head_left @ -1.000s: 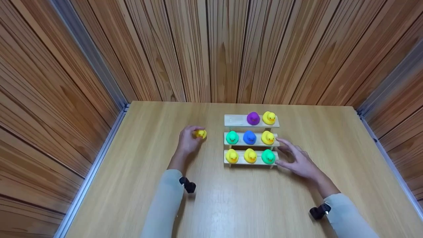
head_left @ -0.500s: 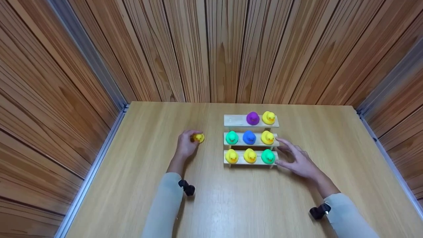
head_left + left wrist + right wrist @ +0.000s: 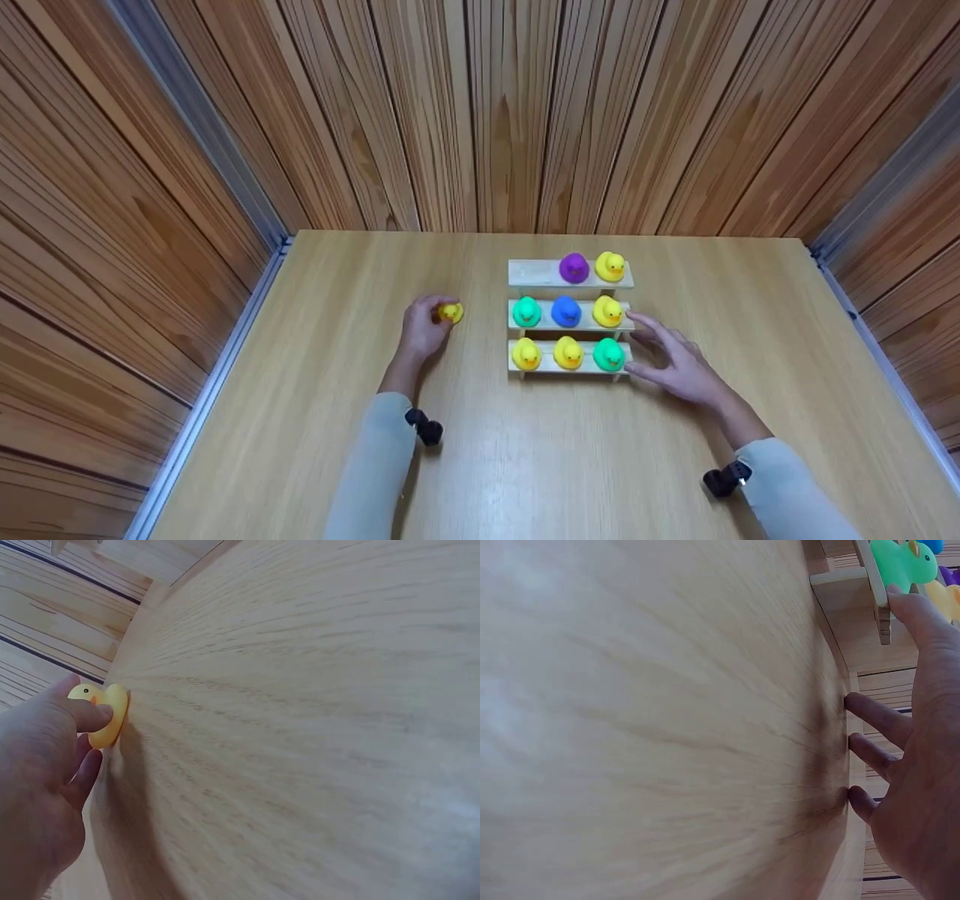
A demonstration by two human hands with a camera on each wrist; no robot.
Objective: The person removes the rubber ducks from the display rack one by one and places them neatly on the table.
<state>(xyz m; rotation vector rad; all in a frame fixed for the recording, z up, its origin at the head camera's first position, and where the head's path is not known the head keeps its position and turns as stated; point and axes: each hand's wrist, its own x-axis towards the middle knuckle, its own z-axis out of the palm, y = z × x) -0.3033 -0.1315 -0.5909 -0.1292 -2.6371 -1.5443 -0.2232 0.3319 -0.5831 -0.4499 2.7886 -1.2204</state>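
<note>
At left, we see the left hand (image 3: 421, 330) holding a small yellow toy duck (image 3: 452, 312) in a narrow thumb-and-finger grip on the light-brown wooden table (image 3: 525, 457). Rightward, we find a pale three-tier wooden rack (image 3: 534, 274) bearing eight green, blue, purple and yellow ducks (image 3: 566, 313). At its right end we see the right hand (image 3: 679, 367), its grip wide, thumb beside the lowest tier's green duck (image 3: 608, 355).

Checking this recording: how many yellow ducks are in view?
5: one duck in the left hand; second duck, top tier right; third duck, middle tier right; fourth duck, bottom tier left; fifth duck, bottom centre.
</note>
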